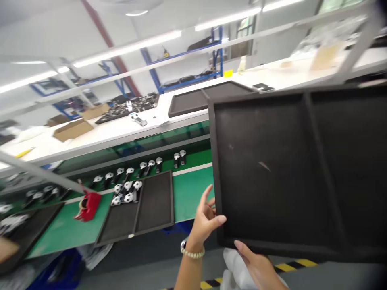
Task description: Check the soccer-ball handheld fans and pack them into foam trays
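Left hand (203,225) and right hand (255,268), partly open, grip the edges of a black divided tray (272,173) held up before the person. A second tray (155,205) on the green desk (193,197) holds white-and-black parts (125,192) in one compartment.

And here's the left hand (205,219), bare, slender fingers, and look at that wrist: a strand of pale round beads (192,253) with a shiny silver-toned piece (184,246) right beside it! Over to the right hand (256,268), bare as well!
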`<state>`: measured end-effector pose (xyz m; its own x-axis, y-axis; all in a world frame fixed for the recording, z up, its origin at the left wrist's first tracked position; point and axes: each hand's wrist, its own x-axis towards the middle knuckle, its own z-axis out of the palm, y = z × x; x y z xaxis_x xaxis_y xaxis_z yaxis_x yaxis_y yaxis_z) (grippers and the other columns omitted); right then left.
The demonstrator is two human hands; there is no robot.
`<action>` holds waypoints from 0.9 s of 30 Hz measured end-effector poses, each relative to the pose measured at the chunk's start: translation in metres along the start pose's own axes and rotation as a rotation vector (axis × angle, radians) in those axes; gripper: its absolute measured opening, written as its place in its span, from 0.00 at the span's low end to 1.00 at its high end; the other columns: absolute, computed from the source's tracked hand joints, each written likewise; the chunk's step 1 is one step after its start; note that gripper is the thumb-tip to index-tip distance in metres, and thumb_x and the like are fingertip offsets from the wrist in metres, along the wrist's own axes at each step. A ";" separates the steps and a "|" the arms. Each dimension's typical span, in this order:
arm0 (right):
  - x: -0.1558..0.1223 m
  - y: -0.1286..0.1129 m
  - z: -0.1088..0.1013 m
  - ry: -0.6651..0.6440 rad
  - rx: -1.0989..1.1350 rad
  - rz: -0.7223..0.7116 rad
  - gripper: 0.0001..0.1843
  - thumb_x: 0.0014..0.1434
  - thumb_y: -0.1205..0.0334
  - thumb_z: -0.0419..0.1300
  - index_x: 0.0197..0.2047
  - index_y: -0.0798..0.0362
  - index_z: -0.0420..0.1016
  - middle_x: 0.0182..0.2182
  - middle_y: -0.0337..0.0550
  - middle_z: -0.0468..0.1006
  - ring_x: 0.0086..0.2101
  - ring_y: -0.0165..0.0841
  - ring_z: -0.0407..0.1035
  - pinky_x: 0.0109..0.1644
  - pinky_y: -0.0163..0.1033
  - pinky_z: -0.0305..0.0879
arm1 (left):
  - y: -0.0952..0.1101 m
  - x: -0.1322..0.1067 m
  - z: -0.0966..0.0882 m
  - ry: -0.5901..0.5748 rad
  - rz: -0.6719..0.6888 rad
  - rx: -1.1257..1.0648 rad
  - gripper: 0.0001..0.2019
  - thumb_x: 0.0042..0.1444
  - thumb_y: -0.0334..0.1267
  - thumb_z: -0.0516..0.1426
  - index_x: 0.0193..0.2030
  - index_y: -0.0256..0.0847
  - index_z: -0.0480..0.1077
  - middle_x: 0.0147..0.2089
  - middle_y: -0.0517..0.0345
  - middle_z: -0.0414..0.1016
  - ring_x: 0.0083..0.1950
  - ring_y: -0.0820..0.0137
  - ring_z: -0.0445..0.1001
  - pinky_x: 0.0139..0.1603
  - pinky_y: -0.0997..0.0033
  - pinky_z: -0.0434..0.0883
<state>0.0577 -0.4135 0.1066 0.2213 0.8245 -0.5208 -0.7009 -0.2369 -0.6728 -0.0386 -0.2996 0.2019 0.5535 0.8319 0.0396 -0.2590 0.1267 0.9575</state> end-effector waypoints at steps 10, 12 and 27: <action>0.141 0.063 0.020 -0.302 0.158 0.564 0.19 0.35 0.63 0.73 0.34 0.54 0.76 0.37 0.43 0.79 0.46 0.41 0.71 0.54 0.44 0.68 | -0.119 0.022 -0.152 0.569 -0.308 -0.145 0.42 0.41 0.38 0.67 0.64 0.35 0.56 0.60 0.42 0.65 0.61 0.56 0.64 0.63 0.57 0.60; 0.158 0.070 0.031 -0.228 0.148 0.585 0.18 0.31 0.67 0.73 0.29 0.54 0.74 0.32 0.40 0.78 0.46 0.39 0.71 0.54 0.43 0.68 | -0.135 0.030 -0.171 0.644 -0.372 -0.167 0.42 0.41 0.38 0.67 0.63 0.33 0.57 0.59 0.39 0.66 0.59 0.54 0.66 0.62 0.56 0.61; 0.216 0.075 0.068 -0.290 0.282 0.711 0.28 0.39 0.48 0.70 0.41 0.54 0.72 0.42 0.51 0.76 0.49 0.46 0.69 0.54 0.49 0.65 | -0.100 0.040 -0.296 0.702 -0.416 0.072 0.41 0.47 0.48 0.62 0.66 0.41 0.51 0.65 0.49 0.59 0.65 0.63 0.57 0.64 0.65 0.56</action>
<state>0.0070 -0.2188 -0.0207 -0.4975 0.6354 -0.5905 -0.7603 -0.6472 -0.0558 -0.2248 -0.1195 0.0229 -0.0379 0.8719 -0.4883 -0.0768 0.4846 0.8713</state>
